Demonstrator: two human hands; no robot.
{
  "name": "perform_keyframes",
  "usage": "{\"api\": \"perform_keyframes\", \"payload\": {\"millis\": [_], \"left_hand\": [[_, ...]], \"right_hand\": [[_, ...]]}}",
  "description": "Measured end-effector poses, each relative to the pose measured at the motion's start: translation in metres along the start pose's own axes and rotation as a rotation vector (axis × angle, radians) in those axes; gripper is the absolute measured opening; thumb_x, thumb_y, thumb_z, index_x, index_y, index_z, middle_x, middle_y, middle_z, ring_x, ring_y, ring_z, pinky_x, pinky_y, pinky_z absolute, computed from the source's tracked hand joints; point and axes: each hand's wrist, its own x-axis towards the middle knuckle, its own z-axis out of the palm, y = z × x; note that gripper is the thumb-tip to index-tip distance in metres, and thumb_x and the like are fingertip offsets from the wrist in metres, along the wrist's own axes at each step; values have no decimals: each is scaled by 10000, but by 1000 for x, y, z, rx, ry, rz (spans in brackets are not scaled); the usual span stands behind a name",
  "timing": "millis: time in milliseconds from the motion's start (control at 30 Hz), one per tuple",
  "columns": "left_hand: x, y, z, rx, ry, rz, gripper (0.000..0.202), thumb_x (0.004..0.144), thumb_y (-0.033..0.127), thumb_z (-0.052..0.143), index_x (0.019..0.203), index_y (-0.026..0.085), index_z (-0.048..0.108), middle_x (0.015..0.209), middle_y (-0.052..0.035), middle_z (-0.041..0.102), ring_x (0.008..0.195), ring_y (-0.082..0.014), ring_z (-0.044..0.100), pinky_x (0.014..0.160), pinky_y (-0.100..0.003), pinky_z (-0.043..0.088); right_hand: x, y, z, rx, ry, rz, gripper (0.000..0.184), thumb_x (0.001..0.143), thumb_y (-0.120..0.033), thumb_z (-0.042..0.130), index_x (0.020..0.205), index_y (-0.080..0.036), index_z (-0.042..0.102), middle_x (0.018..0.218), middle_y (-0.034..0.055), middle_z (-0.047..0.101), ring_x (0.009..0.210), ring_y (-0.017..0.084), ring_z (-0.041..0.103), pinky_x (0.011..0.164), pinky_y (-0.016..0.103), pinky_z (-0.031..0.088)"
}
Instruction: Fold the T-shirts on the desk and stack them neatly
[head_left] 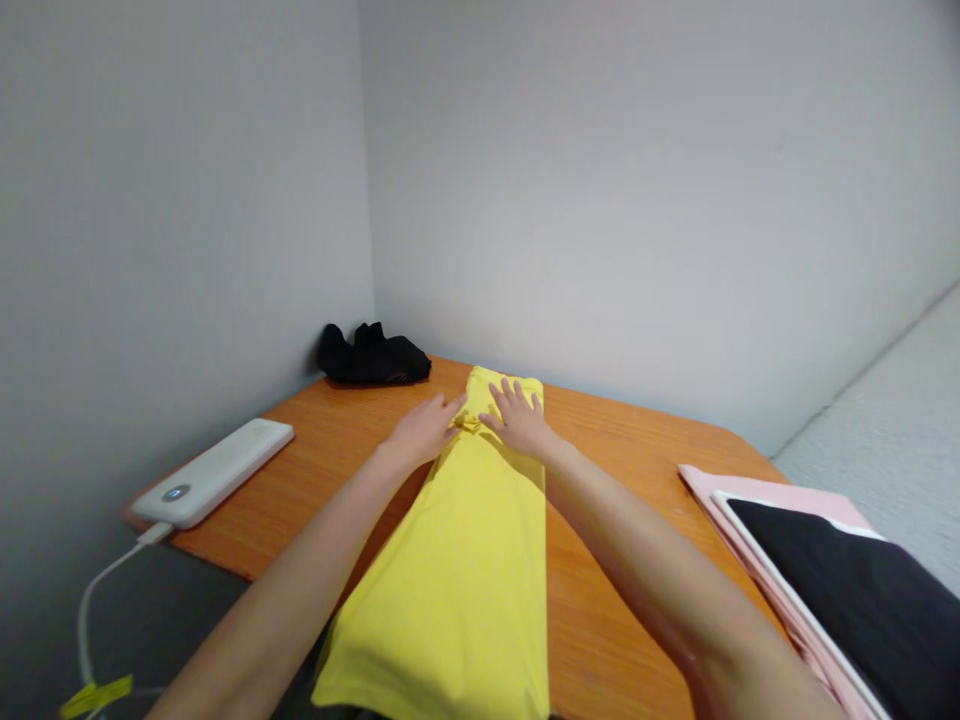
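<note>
Yellow folded garment (457, 590) lying lengthwise on an orange wood-grain tabletop (615, 425), both hands open on its far end.

The left hand (424, 430) rests with its fingertips at a small knotted bow (466, 423) on the garment, and the right hand (520, 420) lies just beside that bow, fingers spread across the cloth; each grip is open, fingers apart, clamped on nothing. The garment runs from close to the tabletop's far edge toward the near edge and out of view. A black cloth bundle (373, 355) sits in the far left corner, a white power bank (212, 473) with a white cable (84, 610) lies at the left edge, and a stack of flat pink and black items (840, 590) lies at the right edge.
</note>
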Motion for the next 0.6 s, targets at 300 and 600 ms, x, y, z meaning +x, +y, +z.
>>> {"api": "perform_keyframes", "payload": {"millis": [300,600], "left_hand": [[-235,39,-39,-158,61,-626,493,946,536,282,773,233,630,809,-79,715,832,-275,672,763,-349,468],[-265,52,5,-1164,-37,-654,499,746,650,609,953,203,689,992,-60,755,965,-290,697,864,-331,546]], "right_hand": [[-262,-25,-33,81,-5,-349,862,815,-626,617,1512,-228,300,1573,99,262,1463,297,187,1172,506,255],[-286,-52,14,-241,573,-550,345,932,-112,452,1246,-139,592,1274,149,628,1241,290,543,976,447,507]]}}
